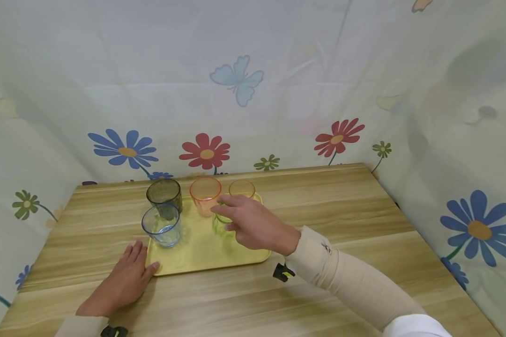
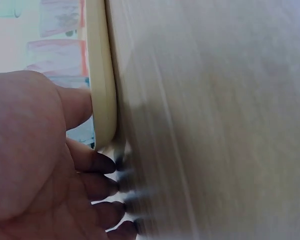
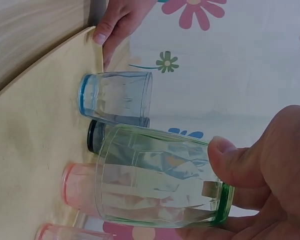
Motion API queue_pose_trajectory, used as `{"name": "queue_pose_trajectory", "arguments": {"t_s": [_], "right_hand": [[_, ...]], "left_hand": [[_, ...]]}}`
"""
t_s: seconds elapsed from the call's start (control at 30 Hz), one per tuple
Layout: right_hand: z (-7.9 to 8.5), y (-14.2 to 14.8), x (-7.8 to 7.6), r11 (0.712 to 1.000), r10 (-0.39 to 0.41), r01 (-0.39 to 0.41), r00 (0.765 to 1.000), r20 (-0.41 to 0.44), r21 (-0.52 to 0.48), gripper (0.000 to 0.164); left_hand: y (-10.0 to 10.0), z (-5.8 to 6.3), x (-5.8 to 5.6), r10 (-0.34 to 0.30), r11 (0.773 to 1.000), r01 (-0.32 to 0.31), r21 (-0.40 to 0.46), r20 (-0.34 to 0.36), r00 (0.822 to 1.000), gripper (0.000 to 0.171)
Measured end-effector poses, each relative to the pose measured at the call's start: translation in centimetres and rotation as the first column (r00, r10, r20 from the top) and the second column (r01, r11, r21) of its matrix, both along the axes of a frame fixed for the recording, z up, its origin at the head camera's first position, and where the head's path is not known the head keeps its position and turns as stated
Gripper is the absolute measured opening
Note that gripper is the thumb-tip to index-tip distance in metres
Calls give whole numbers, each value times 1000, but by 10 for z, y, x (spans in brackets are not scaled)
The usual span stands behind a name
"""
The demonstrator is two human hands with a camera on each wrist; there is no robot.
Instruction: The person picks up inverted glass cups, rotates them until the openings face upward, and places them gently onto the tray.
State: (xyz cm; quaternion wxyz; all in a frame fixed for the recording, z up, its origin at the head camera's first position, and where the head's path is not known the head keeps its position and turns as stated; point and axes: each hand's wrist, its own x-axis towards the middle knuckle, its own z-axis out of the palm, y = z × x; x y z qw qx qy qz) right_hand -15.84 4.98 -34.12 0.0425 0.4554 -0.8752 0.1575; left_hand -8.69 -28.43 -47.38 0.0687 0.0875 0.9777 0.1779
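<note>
My right hand [image 1: 257, 224] holds a clear green glass [image 3: 157, 175] over the right part of a yellow tray [image 1: 202, 262]. The glass is upside down: thumb and fingers grip its thick green base, and the wide rim faces the tray. My left hand [image 1: 126, 278] lies at the tray's front left corner, its thumb against the tray edge and its other fingers extended on the table. A blue glass [image 1: 162, 229] stands upright near that hand, with a dark grey glass [image 1: 164, 194] behind it. Farther right are a pink-orange glass [image 1: 204, 199] and another orange-rimmed glass [image 1: 241, 188].
The tray sits on a wood-grain table [image 1: 320, 281]. A white curtain [image 1: 278, 117] printed with flowers and a butterfly hangs behind the table and along both sides. Each wrist wears a dark strap [image 1: 283, 272].
</note>
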Motion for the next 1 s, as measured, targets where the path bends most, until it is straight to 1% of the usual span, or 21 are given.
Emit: {"name": "queue_pose_trajectory", "arguments": {"t_s": [0.1,0.23,0.27,0.3,0.37,0.4,0.43,0.47,0.5,0.53,0.6,0.63,0.67,0.7,0.83,0.9,1.0], "right_hand": [[0,0,1,1000,-4,4,1000,14,-9,44],[0,-1,2,1000,-11,12,999,37,-22,45],[0,-1,2,1000,-11,12,999,42,-28,45],[0,-1,3,999,-10,12,999,47,-35,45],[-1,-2,3,998,0,3,999,55,-56,45],[-1,-2,3,998,5,-1,998,55,-65,45],[-1,-3,4,997,8,-4,999,54,-73,45],[-1,-3,4,997,8,-4,999,48,-81,45],[-1,-3,4,996,6,-2,999,43,-87,45],[-1,-4,4,996,1,2,999,37,-93,44],[-2,-3,5,994,-15,17,1000,20,-105,43],[-2,-3,5,993,-22,24,1000,18,-117,43],[-2,-3,5,991,-27,29,1000,14,-128,43],[-2,-3,5,990,-32,33,999,13,-140,44],[-4,-3,8,978,-32,36,999,23,-208,46],[-5,-4,10,970,-25,32,999,30,-240,47],[-7,-4,12,957,-12,23,999,39,-289,48]], "left_hand": [[2,1,1,12,1000,-13,26,17,1000,75],[6,6,4,31,999,-31,15,0,1000,75],[8,8,6,37,999,-37,6,-19,999,73],[9,11,9,45,999,-45,2,-55,997,69],[14,18,17,78,997,-79,0,-129,989,61],[16,21,21,98,995,-97,11,-177,979,55],[20,24,24,115,993,-111,33,-233,966,49],[23,27,28,126,992,-112,63,-291,948,44],[27,30,31,128,990,-101,93,-352,927,41],[32,33,32,125,989,-84,119,-398,909,41],[42,39,32,93,988,-19,155,-483,871,45],[48,42,31,68,986,19,163,-514,855,50],[54,45,30,47,984,51,169,-532,846,55],[60,48,28,28,982,78,173,-540,841,61],[83,59,17,-23,965,154,212,-515,857,81],[93,62,10,-37,959,173,226,-505,863,89],[102,66,2,-39,951,184,250,-491,870,98]]}}
